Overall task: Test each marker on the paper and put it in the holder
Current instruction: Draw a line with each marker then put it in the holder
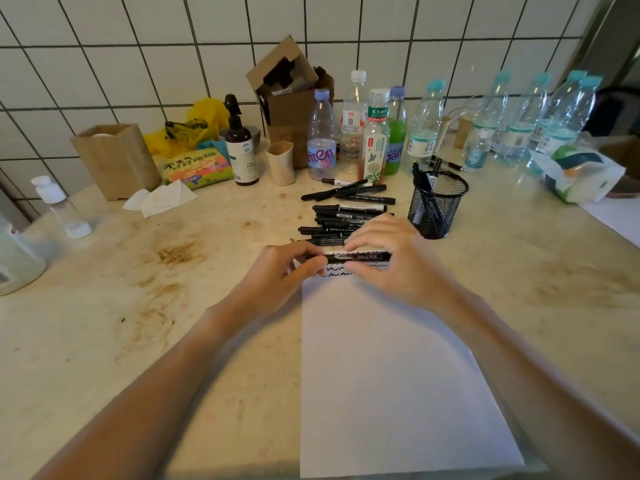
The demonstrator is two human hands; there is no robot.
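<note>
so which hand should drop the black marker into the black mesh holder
Right. The right hand grips the black marker on the side nearer the black mesh holder; the left hand pinches its far end.

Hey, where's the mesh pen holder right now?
In the head view the black mesh holder stands on the counter, right of the pile of markers, just beyond the right hand, with bottles behind it.

Both bare forearms are extended forward, converging mid-frame. Left hand (291, 268) is curled, fingertips pinched on one end of a marker (356, 257); right hand (391, 258) is arched over it, other end gripped.
</note>
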